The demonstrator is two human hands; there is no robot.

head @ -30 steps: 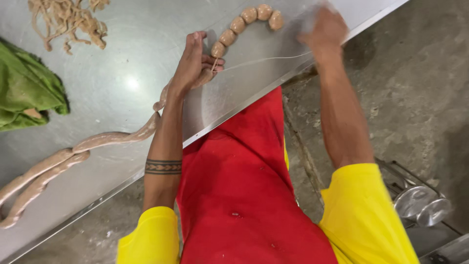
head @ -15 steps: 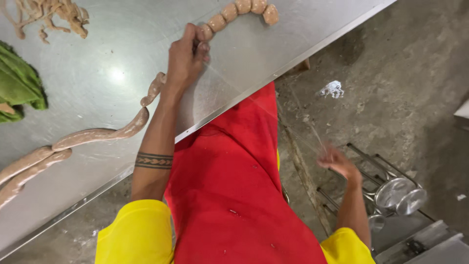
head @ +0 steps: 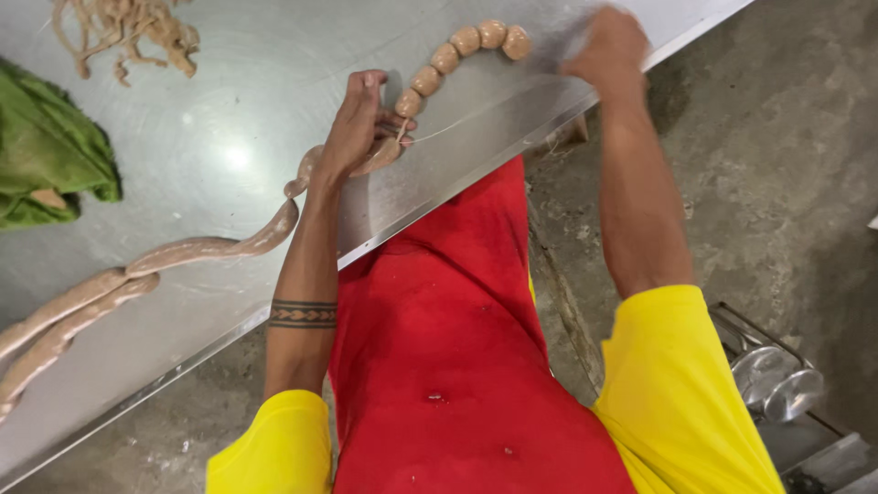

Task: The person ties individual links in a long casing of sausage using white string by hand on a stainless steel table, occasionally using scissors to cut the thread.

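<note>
- Long pale pink sausage rope [head: 219,245] lies across the shiny steel table [head: 229,110], its near end under the left hand [head: 352,128].
- Left hand: fingers closed around the rope just below the chain of small round tied links [head: 462,46]; same spot as half a second ago.
- Right hand [head: 608,41]: blurred, now up at the table edge beside the links, pulling a thin white string [head: 485,114]; earlier it hung low off the table. Grip on the string cannot be made out.
- Crumpled green cloth [head: 46,165] at far left, tangled pale casings [head: 128,27] above.
</note>
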